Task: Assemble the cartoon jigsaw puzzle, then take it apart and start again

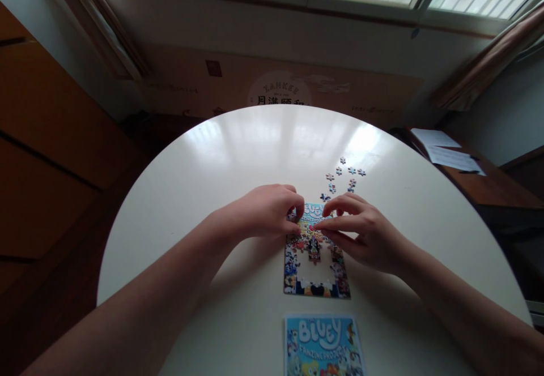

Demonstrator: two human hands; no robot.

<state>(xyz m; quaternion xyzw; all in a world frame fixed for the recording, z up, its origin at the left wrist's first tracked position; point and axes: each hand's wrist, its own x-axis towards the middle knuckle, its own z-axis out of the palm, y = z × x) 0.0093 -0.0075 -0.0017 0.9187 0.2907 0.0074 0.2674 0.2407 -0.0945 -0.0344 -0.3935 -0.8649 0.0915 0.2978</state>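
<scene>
A partly assembled jigsaw puzzle [317,290] lies flat on the white table, its border joined around an open gap in the lower middle. My left hand [274,210] rests on its upper left edge, fingers curled and thumb bent in against the puzzle. From the right, my right hand [361,230] reaches over the upper part, with index finger and thumb close together at a small puzzle piece; the fingertips partly hide it. Below the puzzle lies a reference picture [322,339] lettered "Bluey", cut off by the bottom of the view.
Several loose puzzle pieces [352,170] are scattered beyond my right hand. The round white table [170,206] has a curved far edge. At the right, a brown wooden surface [501,183] carries papers [453,158]. A wooden cabinet [55,138] stands at the left, with windows beyond.
</scene>
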